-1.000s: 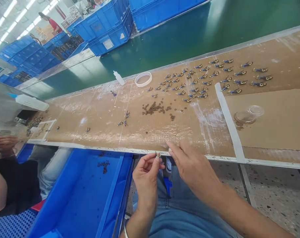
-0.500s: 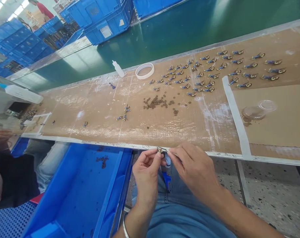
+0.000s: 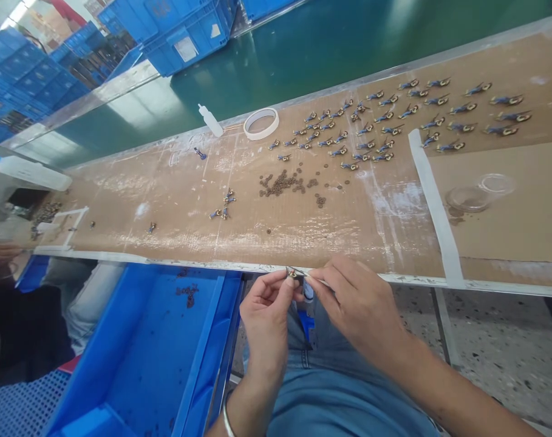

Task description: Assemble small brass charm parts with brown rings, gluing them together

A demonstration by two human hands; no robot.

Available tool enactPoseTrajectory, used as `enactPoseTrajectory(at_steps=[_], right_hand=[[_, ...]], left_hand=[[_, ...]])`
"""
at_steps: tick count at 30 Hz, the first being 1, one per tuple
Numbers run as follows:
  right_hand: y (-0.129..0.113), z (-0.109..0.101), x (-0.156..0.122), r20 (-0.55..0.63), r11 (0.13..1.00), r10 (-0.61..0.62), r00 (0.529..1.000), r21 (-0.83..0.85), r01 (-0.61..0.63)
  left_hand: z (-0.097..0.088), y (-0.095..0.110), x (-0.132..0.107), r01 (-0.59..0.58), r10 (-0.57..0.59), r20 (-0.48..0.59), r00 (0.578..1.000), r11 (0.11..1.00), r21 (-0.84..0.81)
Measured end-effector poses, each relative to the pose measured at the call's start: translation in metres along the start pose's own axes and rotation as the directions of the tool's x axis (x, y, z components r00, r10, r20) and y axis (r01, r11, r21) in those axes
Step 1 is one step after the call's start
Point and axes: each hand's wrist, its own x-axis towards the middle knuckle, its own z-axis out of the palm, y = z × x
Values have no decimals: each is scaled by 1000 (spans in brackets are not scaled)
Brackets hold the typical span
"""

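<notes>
At the table's front edge, my left hand (image 3: 267, 315) pinches a small figurine (image 3: 293, 275) between thumb and fingertips, which partly cover it. My right hand (image 3: 360, 306) is closed on a thin stick-like tool (image 3: 305, 274), its tip reaching to the figurine; its exact kind is too small to tell. Beyond my hands lies a loose pile of small brown discs (image 3: 282, 183), with one single disc (image 3: 269, 231) nearer to me. Many painted figurines in blue and yellow (image 3: 364, 129) lie in rows at the right, and a few more figurines (image 3: 225, 212) lie left of the pile.
A white squeeze bottle (image 3: 211, 121) and a tape roll (image 3: 261, 124) lie at the table's far side. Clear plastic cups (image 3: 469, 198) stand at the right. A blue bin (image 3: 152, 340) is left of my legs. A co-worker's hand (image 3: 0, 256) shows at the far left.
The view has shifted slightly, so things on the table sit a little differently in the picture. Both hands keep their hold, with the tool's tip still at the figurine.
</notes>
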Motion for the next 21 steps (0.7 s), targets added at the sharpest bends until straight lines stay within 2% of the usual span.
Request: enactPoseTrajectory(at_steps=[8,14,21], right_hand=[[1,-3,3,87,999,9,996,34,-12],[-1,-2,4,132,998,17,991,-64,-9],[3,0,1,61,997,67,996,41,-70]], left_hand=[[0,1,0,2,-2,-5,1000,1000,10],[-3,-1,1,0,0,9,1000,1000,21],[-1,0,1,1,-1,1,1000,1000,19]])
